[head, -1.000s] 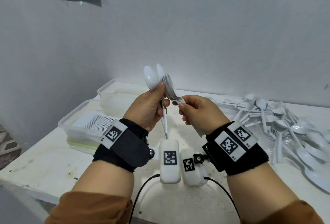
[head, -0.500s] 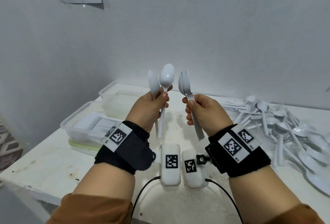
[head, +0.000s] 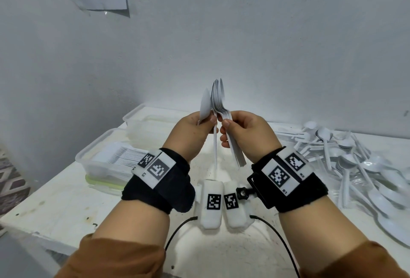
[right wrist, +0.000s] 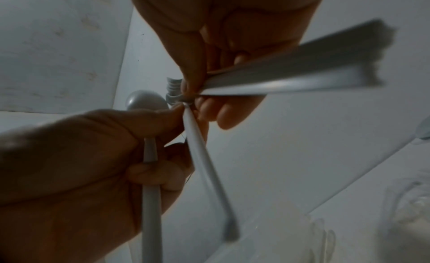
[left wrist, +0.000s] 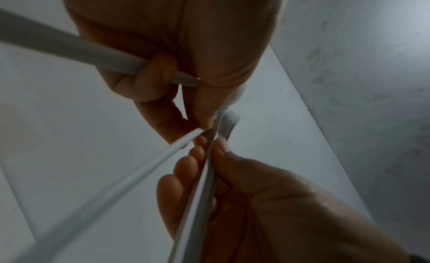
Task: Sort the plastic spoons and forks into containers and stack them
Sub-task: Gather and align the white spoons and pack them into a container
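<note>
Spoons (head: 205, 105) stand between your left hand's (head: 188, 133) thumb and curled fingers (right wrist: 160, 173), bowls above the fingertips, handles hanging below your palm. Just to the right, almost touching them, your right hand (head: 248, 133) pinches a nested spoon stack (head: 218, 98) between thumb and fingers (left wrist: 184, 167), bowls above the thumb, handles slanting below. Farther right, well apart from your fingers, loose cutlery (head: 355, 162) lies heaped.

Your head camera looks forward and down over both wrists toward the wall at twelve o'clock, while each wrist camera peers close-up along its palm, all three sharing the spoons (head: 216, 100) pinched between your hands.
</note>
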